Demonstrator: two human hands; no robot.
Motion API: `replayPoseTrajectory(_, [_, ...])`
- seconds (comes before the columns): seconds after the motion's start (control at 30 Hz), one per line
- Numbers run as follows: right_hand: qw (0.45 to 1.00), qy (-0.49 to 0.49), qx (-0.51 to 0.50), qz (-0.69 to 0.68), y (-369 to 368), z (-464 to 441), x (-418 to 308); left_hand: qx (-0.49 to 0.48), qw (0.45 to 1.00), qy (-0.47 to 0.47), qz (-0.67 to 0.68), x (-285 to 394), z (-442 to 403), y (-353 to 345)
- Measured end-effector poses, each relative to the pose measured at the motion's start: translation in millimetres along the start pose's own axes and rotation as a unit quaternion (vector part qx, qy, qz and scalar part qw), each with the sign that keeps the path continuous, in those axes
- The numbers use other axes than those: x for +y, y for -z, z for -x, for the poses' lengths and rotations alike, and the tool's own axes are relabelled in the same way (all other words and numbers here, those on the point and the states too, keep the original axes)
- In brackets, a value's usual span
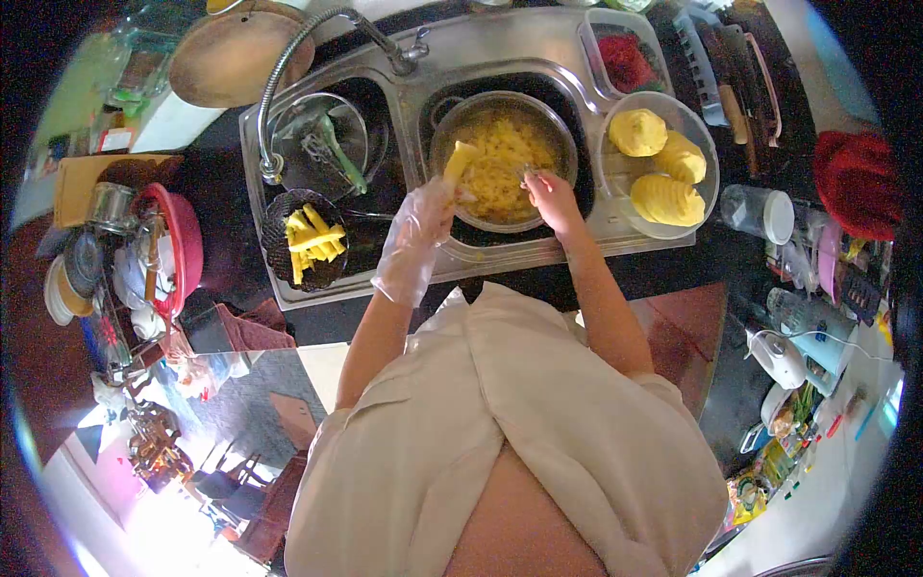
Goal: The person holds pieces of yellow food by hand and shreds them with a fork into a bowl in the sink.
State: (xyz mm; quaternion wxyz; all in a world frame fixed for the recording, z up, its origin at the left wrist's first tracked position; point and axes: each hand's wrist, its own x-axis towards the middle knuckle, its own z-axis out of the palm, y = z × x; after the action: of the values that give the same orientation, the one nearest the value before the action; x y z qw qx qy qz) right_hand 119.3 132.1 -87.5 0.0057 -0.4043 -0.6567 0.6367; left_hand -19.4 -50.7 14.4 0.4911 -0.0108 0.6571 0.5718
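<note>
My left hand (pixel 423 221), in a clear plastic glove, grips a pale yellow pineapple piece (pixel 461 160) over the left side of a metal pot (pixel 567 154). Chopped or shredded yellow pineapple (pixel 505 144) fills the pot, which sits in the right sink basin. Over the pot's right side, my bare right hand (pixel 553 200) is closed, its fingers pinched together around something small and shiny that I cannot make out. To the right, a clear plastic tub (pixel 707 144) holds peeled whole pineapples (pixel 668 200). Yellow pineapple sticks (pixel 315 240) lie in a black basket (pixel 274 216) at the left.
A curved faucet (pixel 332 19) arches over the left basin, where a clear bowl (pixel 288 125) holds a green-handled tool (pixel 341 154). Behind the tub stands a container with red contents (pixel 623 62). Knives (pixel 735 111) lie far right; a red basin (pixel 187 240) stands left.
</note>
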Motion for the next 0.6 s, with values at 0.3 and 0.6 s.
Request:
replayPoseTrajectory(0.3, [0.997, 0.043, -0.042, -0.037, 2, -2, -20, -0.008, 0.973, -0.231, 0.028, -27, 11, 57])
replayPoseTrajectory(0.6, [0.997, 0.059, 0.01, -0.054, 6, 3, 19, 0.37, 0.815, -0.153, -0.419, 9, 98, 146])
